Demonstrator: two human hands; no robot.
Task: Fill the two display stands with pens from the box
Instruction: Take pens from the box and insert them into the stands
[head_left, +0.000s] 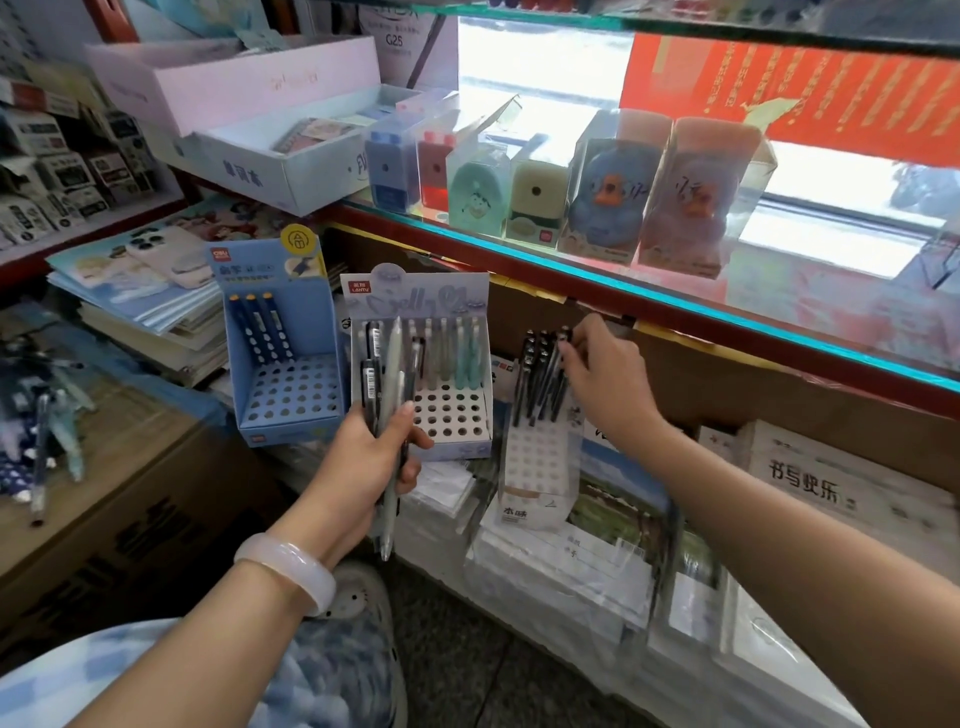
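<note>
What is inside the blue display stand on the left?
The blue display stand holds three dark blue pens in its back row; the other holes look empty. Its interior below the holes is hidden.

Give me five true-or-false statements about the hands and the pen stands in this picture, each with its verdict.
1. The left hand grips a bunch of pens. True.
2. The right hand rests flat on the glass shelf. False: its fingers are at the tops of the dark pens in the white perforated stand.
3. The blue cardboard stand holds three dark blue pens. True.
4. The pale grey-blue stand in the middle has every hole filled. False: its front rows are empty.
5. A pale bangle sits on the right wrist. False: it is on the left wrist.
</note>
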